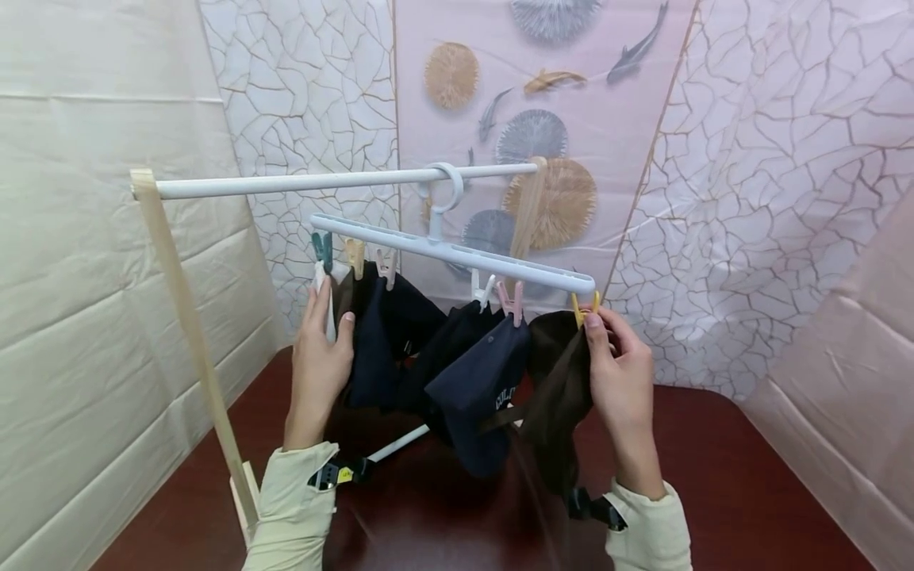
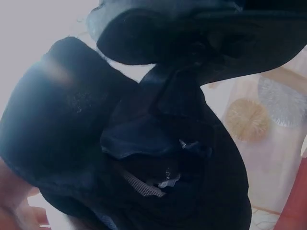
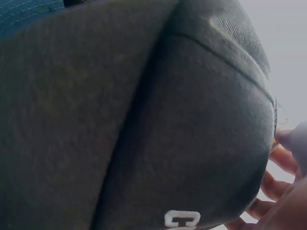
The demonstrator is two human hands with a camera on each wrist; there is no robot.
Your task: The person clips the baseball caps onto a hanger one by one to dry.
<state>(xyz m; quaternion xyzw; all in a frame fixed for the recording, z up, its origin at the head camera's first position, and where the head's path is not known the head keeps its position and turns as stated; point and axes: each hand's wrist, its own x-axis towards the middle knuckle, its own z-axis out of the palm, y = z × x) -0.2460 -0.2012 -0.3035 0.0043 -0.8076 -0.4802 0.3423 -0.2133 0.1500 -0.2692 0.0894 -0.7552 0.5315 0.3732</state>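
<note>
A pale blue hanger (image 1: 510,266) hooks over a white rod and slants down to the right. Along it, clothespins hold dark caps, among them a navy cap (image 1: 474,377) under a pink clothespin (image 1: 510,303). My left hand (image 1: 319,369) grips the edge of a white-and-brown cap (image 1: 343,292) just below the green clothespin (image 1: 323,251). At the hanger's right end my right hand (image 1: 623,373) pinches the yellow clothespin (image 1: 581,308) above a dark brown cap (image 1: 560,385); its rear fingers are partly hidden. Dark caps (image 2: 144,129) fill the left wrist view.
The white rod (image 1: 286,184) runs between wooden posts, the nearer post (image 1: 189,317) at my left. A lower white bar (image 1: 400,442) crosses behind the caps. Under everything lies a dark red table (image 1: 721,476), with patterned cloth walls around it.
</note>
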